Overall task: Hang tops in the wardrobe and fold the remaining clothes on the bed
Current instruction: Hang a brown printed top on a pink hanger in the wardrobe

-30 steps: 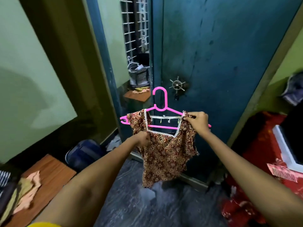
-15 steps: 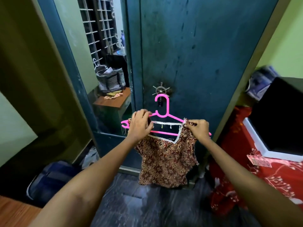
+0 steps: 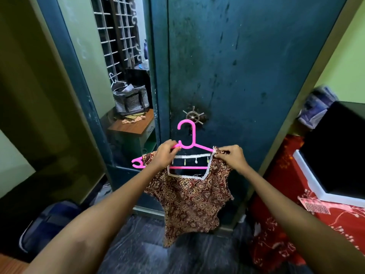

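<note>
Both hands have a grip on the load: the left hand [image 3: 165,155] pinches the left arm of the pink hanger [image 3: 186,139] together with the top's shoulder, and the right hand [image 3: 230,158] pinches the right shoulder of the patterned top [image 3: 189,196] against the hanger's other arm. The top hangs in mid-air, close in front of the blue wardrobe door [image 3: 237,76], its hem above the dark floor [image 3: 138,252].

The step in hand looks like seating the top squarely on the hanger before hanging it. Next comes the rail inside the wardrobe, and the door facing the person looks closed (its wheel-shaped handle [image 3: 193,116] sits just behind the hook), so one hand must probably let go to open it.

To the right lies the bed with its red sheet [image 3: 280,175] and a pink comb [image 3: 314,205]; to the far left a striped bag [image 3: 131,99] rests on a wooden surface [image 3: 130,126].
</note>
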`<state>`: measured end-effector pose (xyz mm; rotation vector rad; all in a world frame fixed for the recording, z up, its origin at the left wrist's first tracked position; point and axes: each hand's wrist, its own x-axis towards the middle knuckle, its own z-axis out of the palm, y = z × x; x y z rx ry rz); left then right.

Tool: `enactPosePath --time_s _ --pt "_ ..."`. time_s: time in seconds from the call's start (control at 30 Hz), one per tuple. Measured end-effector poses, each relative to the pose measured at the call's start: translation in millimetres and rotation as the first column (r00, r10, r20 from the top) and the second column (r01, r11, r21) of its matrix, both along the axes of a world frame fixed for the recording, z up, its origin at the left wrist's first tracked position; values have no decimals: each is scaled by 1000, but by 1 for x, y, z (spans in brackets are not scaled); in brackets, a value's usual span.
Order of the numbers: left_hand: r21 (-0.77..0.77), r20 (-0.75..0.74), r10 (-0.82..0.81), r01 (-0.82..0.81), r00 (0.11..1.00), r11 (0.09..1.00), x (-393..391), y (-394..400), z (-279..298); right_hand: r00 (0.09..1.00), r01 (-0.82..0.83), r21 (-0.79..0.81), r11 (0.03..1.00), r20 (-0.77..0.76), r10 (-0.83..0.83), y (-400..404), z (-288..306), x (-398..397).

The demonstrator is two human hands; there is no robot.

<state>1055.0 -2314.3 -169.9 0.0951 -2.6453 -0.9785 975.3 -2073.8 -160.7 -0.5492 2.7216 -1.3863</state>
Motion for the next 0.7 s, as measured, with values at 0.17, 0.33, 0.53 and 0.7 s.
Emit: enactPosePath --time_s 0.17,0.33,0.53,0.7 --pt "83 -43 59 -55 997 995 3 -15 -4 997 -73 -89 993 -4 73 -26 22 -16" --pt "129 -94 86 -74 992 989 10 -29 -3 881 1 217 976 -462 102 -84 61 -47" --pt "141 -117 121 -105 986 985 26 -48 -16 877 87 651 754 -409 252 -140 70 -62" --pt "149 -101 148 -132 984 980 43 -55 -25 921 154 467 871 -387 45 -148 69 -65"
